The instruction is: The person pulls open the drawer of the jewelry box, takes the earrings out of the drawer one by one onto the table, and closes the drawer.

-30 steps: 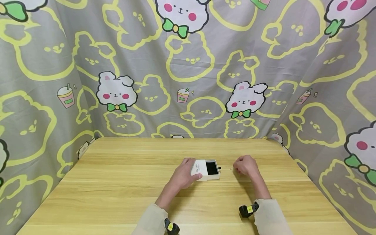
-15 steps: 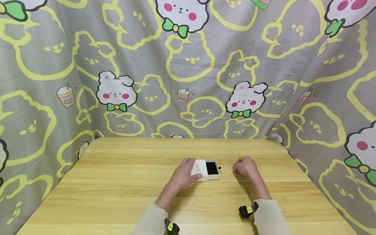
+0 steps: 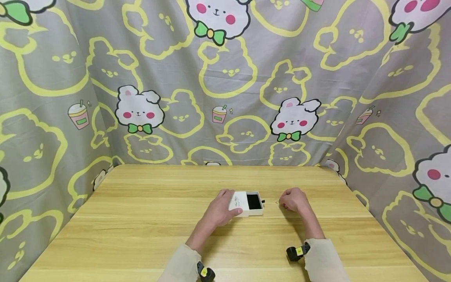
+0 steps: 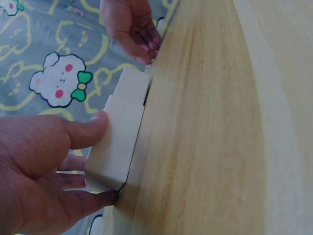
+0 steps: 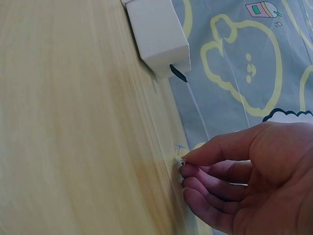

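My left hand (image 3: 220, 209) grips the sleeve end of a small white drawer-style gift box (image 3: 241, 200), thumb on the near side. The box lies flat with its drawer (image 3: 259, 210) partly slid out to the right, showing a black lining (image 3: 253, 202) and a short black pull tab (image 3: 263, 201). To the right of it, my right hand (image 3: 294, 199) pinches a tiny silvery piece of jewellery between thumb and forefinger, close over the table. In the right wrist view a star-shaped part of the jewellery (image 5: 179, 147) sticks out beyond the fingertips; the rest is mostly hidden.
The wooden table (image 3: 148, 227) spreads around both hands. A grey curtain (image 3: 176, 78) with cartoon rabbits hangs behind it and along both sides. Black wrist cameras are strapped at both sleeves, the right camera (image 3: 297, 252) close over the tabletop.
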A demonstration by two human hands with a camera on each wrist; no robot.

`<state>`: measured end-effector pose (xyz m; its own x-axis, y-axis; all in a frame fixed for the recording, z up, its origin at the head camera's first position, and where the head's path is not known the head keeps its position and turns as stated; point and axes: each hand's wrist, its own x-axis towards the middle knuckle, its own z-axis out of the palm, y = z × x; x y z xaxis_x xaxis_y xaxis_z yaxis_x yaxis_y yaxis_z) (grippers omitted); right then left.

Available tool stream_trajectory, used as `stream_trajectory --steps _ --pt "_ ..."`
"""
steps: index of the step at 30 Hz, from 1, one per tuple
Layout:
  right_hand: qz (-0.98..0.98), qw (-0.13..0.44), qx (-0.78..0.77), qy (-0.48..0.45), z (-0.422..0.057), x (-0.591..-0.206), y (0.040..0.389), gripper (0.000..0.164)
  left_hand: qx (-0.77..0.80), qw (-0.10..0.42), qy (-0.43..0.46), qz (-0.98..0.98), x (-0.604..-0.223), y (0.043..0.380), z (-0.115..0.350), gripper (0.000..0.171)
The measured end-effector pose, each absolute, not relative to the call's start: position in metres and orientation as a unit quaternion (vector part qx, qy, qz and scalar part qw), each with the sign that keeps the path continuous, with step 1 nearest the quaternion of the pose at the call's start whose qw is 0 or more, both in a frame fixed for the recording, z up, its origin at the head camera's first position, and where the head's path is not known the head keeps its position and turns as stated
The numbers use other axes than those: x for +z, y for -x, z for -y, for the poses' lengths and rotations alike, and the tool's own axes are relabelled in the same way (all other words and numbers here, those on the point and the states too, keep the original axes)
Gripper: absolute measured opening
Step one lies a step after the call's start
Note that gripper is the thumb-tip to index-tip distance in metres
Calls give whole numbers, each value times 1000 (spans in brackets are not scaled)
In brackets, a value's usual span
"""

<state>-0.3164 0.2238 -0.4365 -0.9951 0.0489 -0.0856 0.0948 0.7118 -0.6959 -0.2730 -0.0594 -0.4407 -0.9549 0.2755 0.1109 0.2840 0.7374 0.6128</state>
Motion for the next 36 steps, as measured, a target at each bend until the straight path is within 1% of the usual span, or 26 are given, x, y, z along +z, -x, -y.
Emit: stream_trajectory --steps 12,19,28,32,36 --pt "-925 32 -377 -31 -225 -437 315 13 -327 7 154 932 -441 273 60 75" --pt "-923 42 -381 -39 -224 -436 316 13 -326 10 157 932 -440 273 60 75" --pt "-923 37 -381 -41 -223 -436 315 12 -328 9 155 932 -440 272 60 75" --pt "-924 39 -379 -39 -224 -434 314 14 -327 10 155 932 -440 273 60 75" --pt "-926 45 -373 -42 -223 -430 312 21 -326 7 152 933 -440 272 60 75"
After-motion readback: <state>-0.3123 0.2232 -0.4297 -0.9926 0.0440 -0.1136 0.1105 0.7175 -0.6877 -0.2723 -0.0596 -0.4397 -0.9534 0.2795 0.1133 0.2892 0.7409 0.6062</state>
